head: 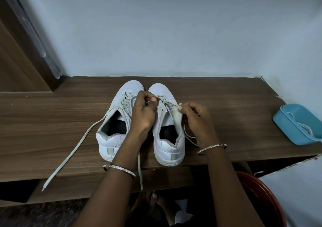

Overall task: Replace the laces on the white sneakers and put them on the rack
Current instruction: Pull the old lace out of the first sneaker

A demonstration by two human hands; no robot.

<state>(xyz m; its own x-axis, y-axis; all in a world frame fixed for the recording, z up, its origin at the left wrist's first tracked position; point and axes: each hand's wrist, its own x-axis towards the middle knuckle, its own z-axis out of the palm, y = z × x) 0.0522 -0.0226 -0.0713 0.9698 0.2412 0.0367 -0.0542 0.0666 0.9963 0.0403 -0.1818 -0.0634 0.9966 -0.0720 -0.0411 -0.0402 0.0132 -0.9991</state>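
A dark wood-grain shelf top (52,122) runs across the middle of the view, set against a pale blue-grey wall (174,26) that fills everything from 11 to 2 o'clock. At 10 o'clock a brown wooden door frame (17,61) slants down to meet the shelf.

At 3 o'clock, near the shelf's right end, sits a shallow blue plastic tray (285,127) with a coiled white lace (305,127) lying inside it. At 5 o'clock, below the shelf's front edge, the curved rim of a red tub (266,197) shows; what it holds cannot be made out.

Two white sneakers stand side by side at the centre of the shelf, heels toward the viewer and toes toward the wall, close to the front edge. The left sneaker (111,139) is loosely laced, and one long end of its loose lace (69,155) trails across the wood toward 7 o'clock and hangs over the edge.

The left hand (142,115) reaches over the gap between the shoes, its fingers curled and its thumb and fingertips pinched together on the right sneaker's lace (163,98), up near the front eyelets. The right hand (196,120) sits just to the 3 o'clock side of the right sneaker (165,148) — thumb and forefinger closed on the top edge of the tongue (175,117), which is pulled outward over the shoe's side. Each wrist wears a thin metal bangle (212,147).
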